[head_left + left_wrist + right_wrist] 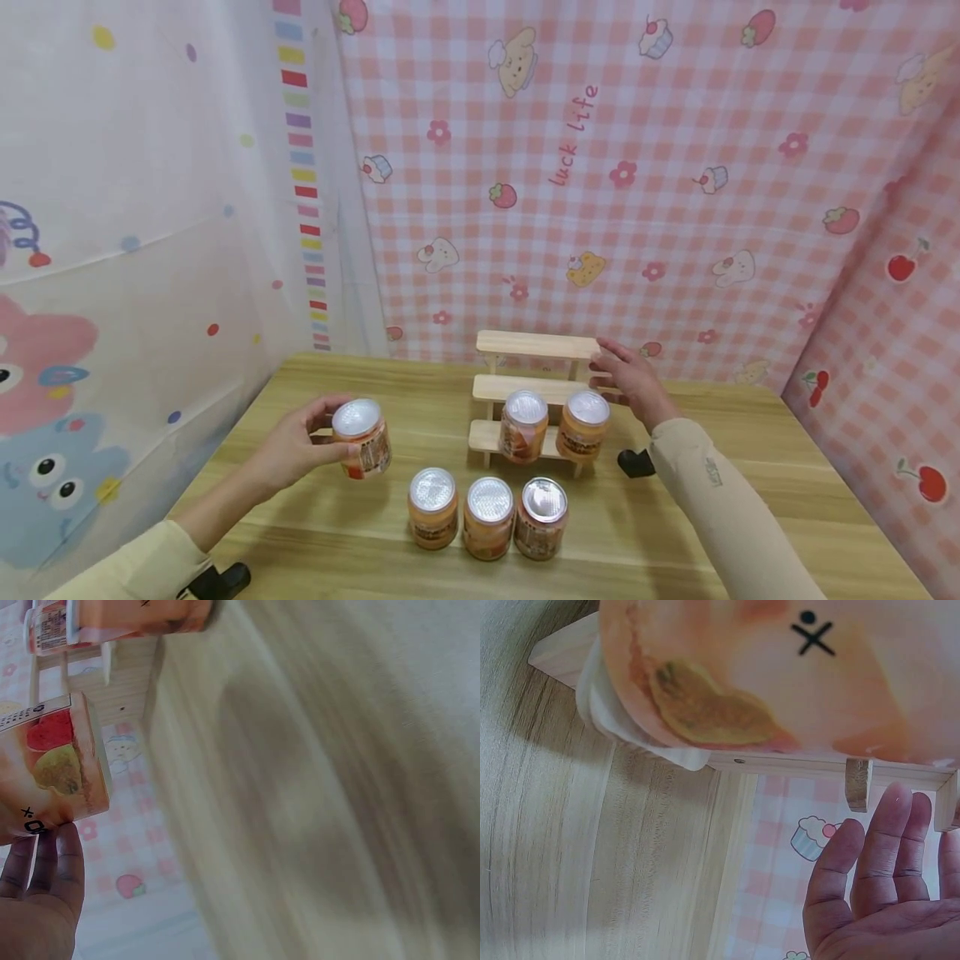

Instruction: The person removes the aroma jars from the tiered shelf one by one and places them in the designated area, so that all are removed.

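My left hand (303,446) grips a can (363,446) with an orange label and a silver lid, fingers and thumb around its sides. It is held above the table, left of the others; in the left wrist view this can (49,769) shows printed fruit. A three-tier wooden stand (536,343) is at the back, with two similar cans, one left (522,429) and one right (582,432), on its lowest step. My right hand (633,379), fingers extended, is at the right end of the top step. In the right wrist view those fingers (881,862) hold nothing.
Three more cans, a left one (432,510), a middle one (488,521) and a right one (542,518), stand in a row on the wooden table (300,533) before the stand. A pink checked cloth (480,225) hangs behind; patterned cloths line both sides.
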`<state>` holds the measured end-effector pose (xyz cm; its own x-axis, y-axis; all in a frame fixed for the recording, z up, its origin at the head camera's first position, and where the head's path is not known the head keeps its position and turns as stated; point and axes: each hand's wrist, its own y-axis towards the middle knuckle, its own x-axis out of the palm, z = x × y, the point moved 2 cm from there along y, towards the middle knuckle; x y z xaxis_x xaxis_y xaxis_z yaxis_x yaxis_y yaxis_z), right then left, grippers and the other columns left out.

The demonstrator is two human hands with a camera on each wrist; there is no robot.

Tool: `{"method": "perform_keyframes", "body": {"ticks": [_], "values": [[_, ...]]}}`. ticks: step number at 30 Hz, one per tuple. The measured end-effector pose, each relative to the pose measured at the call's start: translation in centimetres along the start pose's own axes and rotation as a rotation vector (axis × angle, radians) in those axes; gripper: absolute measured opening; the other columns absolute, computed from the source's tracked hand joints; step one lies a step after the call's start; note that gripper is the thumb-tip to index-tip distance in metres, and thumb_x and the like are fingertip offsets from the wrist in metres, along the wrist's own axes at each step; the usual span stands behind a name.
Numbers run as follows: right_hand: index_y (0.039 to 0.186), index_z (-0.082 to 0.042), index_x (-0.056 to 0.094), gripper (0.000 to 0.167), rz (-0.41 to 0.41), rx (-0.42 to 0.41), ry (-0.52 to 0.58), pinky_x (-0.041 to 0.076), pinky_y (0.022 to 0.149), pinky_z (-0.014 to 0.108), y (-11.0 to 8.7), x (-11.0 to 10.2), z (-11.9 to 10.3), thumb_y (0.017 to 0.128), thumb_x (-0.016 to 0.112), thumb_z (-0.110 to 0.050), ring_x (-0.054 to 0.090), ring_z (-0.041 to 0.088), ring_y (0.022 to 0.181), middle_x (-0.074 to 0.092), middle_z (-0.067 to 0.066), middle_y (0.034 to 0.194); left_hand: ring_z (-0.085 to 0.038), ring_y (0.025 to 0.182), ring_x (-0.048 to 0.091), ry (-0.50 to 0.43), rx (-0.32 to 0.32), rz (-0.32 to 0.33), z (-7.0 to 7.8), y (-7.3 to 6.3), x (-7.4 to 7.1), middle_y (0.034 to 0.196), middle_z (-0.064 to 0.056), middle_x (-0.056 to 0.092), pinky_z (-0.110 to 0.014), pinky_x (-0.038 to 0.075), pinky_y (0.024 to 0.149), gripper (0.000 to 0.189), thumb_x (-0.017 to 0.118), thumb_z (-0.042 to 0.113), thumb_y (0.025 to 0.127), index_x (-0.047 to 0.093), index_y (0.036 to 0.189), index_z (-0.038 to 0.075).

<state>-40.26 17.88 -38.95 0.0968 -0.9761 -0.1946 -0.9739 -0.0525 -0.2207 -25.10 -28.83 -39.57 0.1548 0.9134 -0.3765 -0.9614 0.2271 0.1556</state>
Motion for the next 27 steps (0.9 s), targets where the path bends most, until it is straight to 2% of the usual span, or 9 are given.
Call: {"method": "perform_keyframes", "body": {"ticks": [10,19,23,27], "values": [[0.158,-0.025,0.029,0.057,0.0,0.003,0.0,0.047,0.091,0.042,0.0,0.0,0.1,0.105,0.05,-0.033,0.063,0.022,0.105,0.048,0.019,0.145,-0.03,0.113,0.057,0.02,-0.052,0.008,-2.3,-1.1,1.1,0.127,-0.017,0.057,-0.028,0.053,0.089,0.069,0.083,0.016,0.081,0.048,0.139,-0.001],[0.158,-0.026,0.029,0.057,0.003,-0.003,0.005,0.048,0.088,0.039,0.1,-0.1,0.2,0.105,0.05,-0.033,0.064,0.02,0.102,0.048,0.019,0.145,-0.029,0.111,0.057,-0.017,-0.05,0.001,-3.3,-1.8,2.3,0.125,-0.019,0.058,-0.027,0.053,0.089,0.067,0.084,0.01,0.08,0.049,0.136,-0.004],[0.158,-0.026,0.029,0.057,0.009,-0.004,0.008,0.049,0.086,0.038,0.0,-0.2,0.2,0.105,0.05,-0.033,0.064,0.02,0.101,0.049,0.019,0.144,-0.029,0.111,0.058,-0.028,-0.065,-0.014,-3.8,-2.1,2.9,0.125,-0.019,0.058,-0.026,0.053,0.089,0.069,0.084,0.01,0.079,0.049,0.136,-0.004],[0.158,-0.026,0.029,0.058,0.005,-0.008,0.009,0.048,0.086,0.038,0.0,-0.1,0.3,0.105,0.05,-0.033,0.064,0.021,0.103,0.049,0.019,0.144,-0.031,0.112,0.058,-0.021,-0.051,-0.03,-4.3,-2.4,3.4,0.125,-0.02,0.058,-0.026,0.054,0.088,0.07,0.085,0.012,0.078,0.049,0.136,-0.006]]}}
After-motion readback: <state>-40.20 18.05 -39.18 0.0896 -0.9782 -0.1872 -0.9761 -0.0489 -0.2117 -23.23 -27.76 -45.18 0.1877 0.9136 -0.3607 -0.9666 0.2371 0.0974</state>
